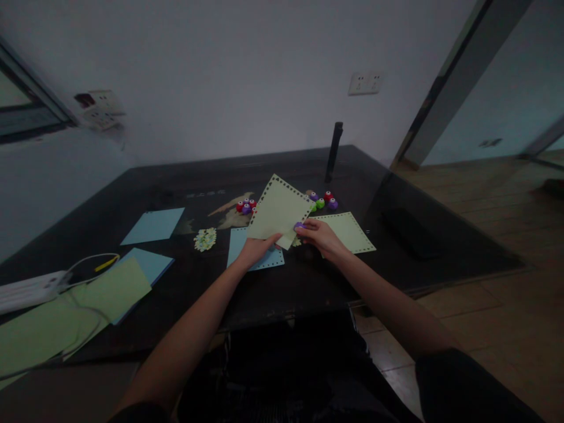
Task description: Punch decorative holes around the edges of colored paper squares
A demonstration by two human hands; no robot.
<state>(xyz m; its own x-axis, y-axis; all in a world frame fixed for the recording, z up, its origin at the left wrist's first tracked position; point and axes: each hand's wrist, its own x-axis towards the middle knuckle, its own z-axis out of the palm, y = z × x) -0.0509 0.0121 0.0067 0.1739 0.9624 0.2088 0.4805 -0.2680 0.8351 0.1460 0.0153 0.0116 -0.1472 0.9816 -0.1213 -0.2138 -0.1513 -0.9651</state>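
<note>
My left hand holds a pale green sheet of paper with punched holes along its edges, lifted above the dark table. My right hand presses a small purple punch against the sheet's lower right edge. Under my left hand lies a blue punched sheet. Flat to the right of my right hand rests another green punched sheet.
Small red, purple and green punches sit in two clusters. A pile of paper cut-outs lies left of the blue sheet. Blue paper, stacked green sheets, a white power strip and a black upright post are around.
</note>
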